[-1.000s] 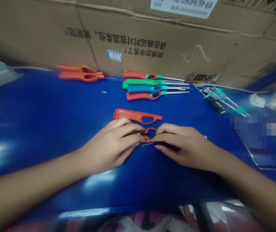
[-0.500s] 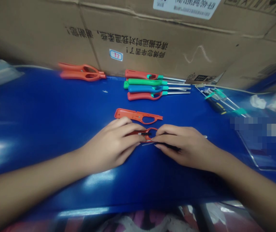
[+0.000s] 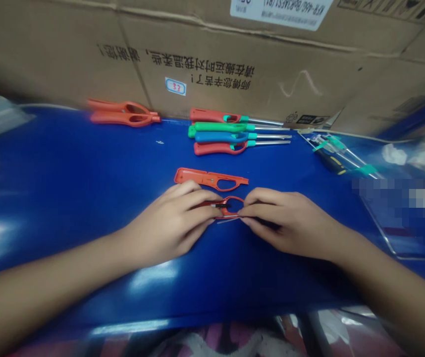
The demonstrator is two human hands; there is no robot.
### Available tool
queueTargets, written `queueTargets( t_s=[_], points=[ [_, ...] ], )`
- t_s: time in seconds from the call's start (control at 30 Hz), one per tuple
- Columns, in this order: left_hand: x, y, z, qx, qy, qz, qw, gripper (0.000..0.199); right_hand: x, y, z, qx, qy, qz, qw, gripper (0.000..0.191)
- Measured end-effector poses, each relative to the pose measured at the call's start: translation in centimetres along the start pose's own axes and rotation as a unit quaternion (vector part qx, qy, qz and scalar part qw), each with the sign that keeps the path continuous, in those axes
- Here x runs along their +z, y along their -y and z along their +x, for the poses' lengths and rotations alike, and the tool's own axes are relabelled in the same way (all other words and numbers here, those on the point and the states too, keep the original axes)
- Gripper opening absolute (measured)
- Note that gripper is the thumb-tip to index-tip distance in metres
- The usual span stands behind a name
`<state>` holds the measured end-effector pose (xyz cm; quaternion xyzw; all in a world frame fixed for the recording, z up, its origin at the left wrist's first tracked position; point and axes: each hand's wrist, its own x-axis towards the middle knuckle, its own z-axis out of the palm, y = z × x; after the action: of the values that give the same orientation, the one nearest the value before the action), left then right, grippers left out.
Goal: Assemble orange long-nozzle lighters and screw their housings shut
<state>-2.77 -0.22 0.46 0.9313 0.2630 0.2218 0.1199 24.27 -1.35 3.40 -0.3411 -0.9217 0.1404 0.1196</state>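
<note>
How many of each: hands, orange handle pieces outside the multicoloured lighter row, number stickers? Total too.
Hands: 2 (left hand, right hand)
Orange handle pieces: 4 (rear piece and front piece at back left, open half-shell, worked piece between the hands)
Number sticker: 1
Total: 7

L grip (image 3: 177, 218) holds orng shell half (image 3: 226, 212), R grip (image 3: 290, 218) at its R end, 2nd half (image 3: 197, 177) just beyond.
</note>
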Motion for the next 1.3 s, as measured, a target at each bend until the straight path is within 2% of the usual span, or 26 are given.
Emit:
queueTargets(
  t_s=[0.27, 0.6, 0.83, 1.1, 1.3],
  points=[
    [0.1, 0.0, 0.1, 0.006, -0.001, 0.007, 1.000, 0.024, -0.3, -0.1, 0.1, 0.006, 0.013, 0.004, 1.000, 0.020],
    [0.0, 0.0, 0.1, 0.008, -0.006, 0.007, 1.000, 0.023, -0.3, -0.2, -0.1, -0.015, 0.001, -0.057, 0.998, 0.021],
    [0.2, 0.5, 0.0, 0.012, -0.018, 0.020, 1.000, 0.021, -0.4, 0.0, 0.0, -0.010, 0.020, -0.069, 0.997, 0.023],
    [-0.1, 0.3, 0.0, 0.071, -0.060, 0.079, 0.993, 0.018, -0.1, -0.2, 0.5, -0.031, -0.040, -0.103, 0.993, 0.028],
    [-0.2, -0.4, 0.1, 0.077, -0.034, 0.089, 0.992, 0.021, 0.2, 0.0, 0.9, -0.021, -0.053, -0.087, 0.995, 0.023]
  ],
)
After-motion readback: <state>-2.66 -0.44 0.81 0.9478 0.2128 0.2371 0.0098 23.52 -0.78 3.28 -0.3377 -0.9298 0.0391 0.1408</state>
